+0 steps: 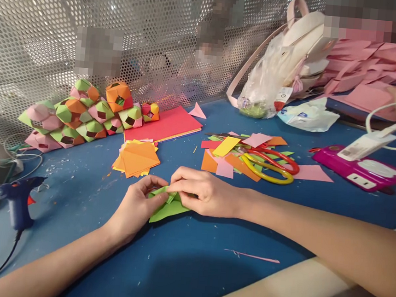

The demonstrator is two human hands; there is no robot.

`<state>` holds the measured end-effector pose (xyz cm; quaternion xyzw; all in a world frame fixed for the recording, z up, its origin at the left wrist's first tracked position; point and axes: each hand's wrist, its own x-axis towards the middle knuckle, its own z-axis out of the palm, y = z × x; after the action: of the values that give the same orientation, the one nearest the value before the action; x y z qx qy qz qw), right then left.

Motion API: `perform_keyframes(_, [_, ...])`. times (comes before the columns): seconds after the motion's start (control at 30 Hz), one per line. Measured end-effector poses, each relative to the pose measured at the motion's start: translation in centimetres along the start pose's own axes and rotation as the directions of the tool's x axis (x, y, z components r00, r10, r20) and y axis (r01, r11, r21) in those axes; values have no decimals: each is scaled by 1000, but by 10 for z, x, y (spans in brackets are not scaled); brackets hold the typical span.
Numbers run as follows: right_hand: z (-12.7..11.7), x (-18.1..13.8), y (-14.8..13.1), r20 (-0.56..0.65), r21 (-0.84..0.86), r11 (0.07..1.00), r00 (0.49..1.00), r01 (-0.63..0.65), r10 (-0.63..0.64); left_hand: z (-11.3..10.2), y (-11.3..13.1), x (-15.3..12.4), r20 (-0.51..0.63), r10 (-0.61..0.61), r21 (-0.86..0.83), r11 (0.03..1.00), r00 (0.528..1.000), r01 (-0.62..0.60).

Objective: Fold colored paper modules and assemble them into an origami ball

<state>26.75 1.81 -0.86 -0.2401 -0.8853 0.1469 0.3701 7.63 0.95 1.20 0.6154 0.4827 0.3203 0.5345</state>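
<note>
A green sheet of paper, partly folded, is held between both hands low over the blue table. My left hand grips its left side, thumb on top and fingers curled behind the far edge. My right hand pinches the upper right part, where a folded flap shows. The fingers hide much of the paper's far edge. Just beyond the hands lie a stack of orange paper squares and a pile of paper scraps with scissors with yellow and red handles.
Folded paper balls are stacked against the perforated metal screen. A blue glue gun stands at left. Red sheets lie behind. To the right are a purple power strip, a tissue pack and a white backpack.
</note>
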Motion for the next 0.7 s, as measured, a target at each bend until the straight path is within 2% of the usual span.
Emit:
perform_keyframes(0.17, [5,2,-4,-45,38,997,996,-74,76,1,-2,1,-55,41,61,997,998,-38])
perform_keyframes(0.37, [10,5,-11,-157,-26,966,955,-257,250,2,-1,-1,-118,101,102,991,988,-89])
perform_keyframes(0.57, [11,4,-9,-160,-3,956,944,-294,289,3,0,-1,-152,117,122,988,981,-99])
perform_keyframes(0.7, [10,5,-6,-163,18,951,938,-309,308,1,1,0,-101,92,119,990,991,-79])
